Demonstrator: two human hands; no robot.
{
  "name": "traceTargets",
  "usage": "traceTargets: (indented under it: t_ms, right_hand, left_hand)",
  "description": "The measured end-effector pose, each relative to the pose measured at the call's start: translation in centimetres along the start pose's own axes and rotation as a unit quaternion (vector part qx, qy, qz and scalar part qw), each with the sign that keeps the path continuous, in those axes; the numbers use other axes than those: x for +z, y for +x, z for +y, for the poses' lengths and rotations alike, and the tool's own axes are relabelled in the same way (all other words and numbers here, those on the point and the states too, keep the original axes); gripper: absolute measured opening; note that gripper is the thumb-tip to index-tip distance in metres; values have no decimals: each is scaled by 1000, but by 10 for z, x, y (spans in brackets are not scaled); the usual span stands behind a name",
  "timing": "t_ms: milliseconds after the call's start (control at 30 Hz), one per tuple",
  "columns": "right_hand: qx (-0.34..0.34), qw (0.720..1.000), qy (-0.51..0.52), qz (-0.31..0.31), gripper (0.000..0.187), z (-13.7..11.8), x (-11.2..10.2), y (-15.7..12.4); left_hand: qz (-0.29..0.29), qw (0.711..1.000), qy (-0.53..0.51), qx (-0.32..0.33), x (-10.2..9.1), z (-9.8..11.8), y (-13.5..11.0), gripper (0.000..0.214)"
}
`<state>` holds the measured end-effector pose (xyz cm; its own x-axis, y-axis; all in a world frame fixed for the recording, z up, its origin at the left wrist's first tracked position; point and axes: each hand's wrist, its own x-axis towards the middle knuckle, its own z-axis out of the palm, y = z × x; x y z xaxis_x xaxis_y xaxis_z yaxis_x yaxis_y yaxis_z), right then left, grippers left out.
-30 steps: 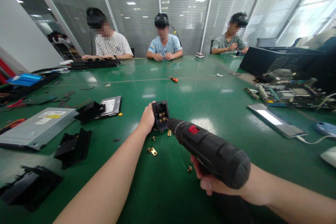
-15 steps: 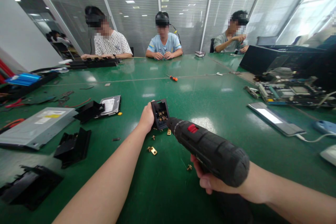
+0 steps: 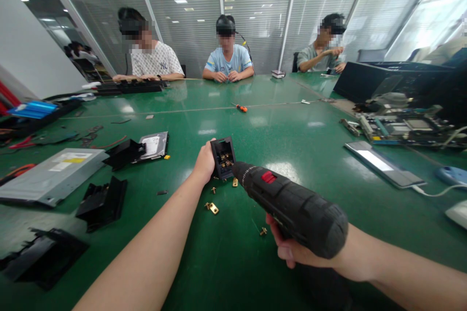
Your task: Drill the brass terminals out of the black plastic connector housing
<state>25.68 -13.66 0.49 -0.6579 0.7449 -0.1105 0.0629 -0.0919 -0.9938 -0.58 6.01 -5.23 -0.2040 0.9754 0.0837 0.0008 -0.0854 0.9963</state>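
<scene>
Here, nearest us, our right hand (image 3: 288,249) is wrapped around the grip of a black drill (image 3: 294,209) with a red switch (image 3: 269,176) on top. Just left of that hand, brass screws (image 3: 263,231) lie on the green counter (image 3: 299,141). At the lower left we have a black plastic part (image 3: 44,257), with a second black part (image 3: 101,204) beyond it and a grey metal drive (image 3: 51,175) beside that. Between our forearms lies a brass plate (image 3: 214,209), a small screw (image 3: 207,205) at its left; farther up come another screw (image 3: 213,190) and a second plate (image 3: 235,182).

Our left hand (image 3: 205,161) is clamped on the left side of a black housing (image 3: 221,148), mid-counter, its open face toward us and brass pieces (image 3: 226,161) inside. The drill's nose meets the housing's lower right edge in our view; we cannot tell whether a bit touches anything within.

Beyond, a third black part (image 3: 122,154) overlaps a hard drive (image 3: 155,145), and a circuit board (image 3: 404,129) lies at the right. Past these is an orange-handled screwdriver (image 3: 241,108). Across from us sit three people (image 3: 228,60), before glass panels (image 3: 260,14) with blinds.
</scene>
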Motion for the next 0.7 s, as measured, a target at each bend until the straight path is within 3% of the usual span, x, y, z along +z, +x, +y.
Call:
traceTargets:
  t_ms: [267, 567, 700]
  right_hand:
    - [35, 999, -15, 15, 29, -23, 6, 0]
    - [37, 999, -12, 8, 24, -24, 5, 1]
    - [25, 1000, -6, 14, 35, -25, 5, 1]
  left_hand:
    - [-26, 1000, -9, 2, -1, -5, 3, 43]
    - [-24, 1000, -16, 2, -2, -5, 3, 40]
    - [-16, 1000, -11, 9, -3, -7, 4, 41]
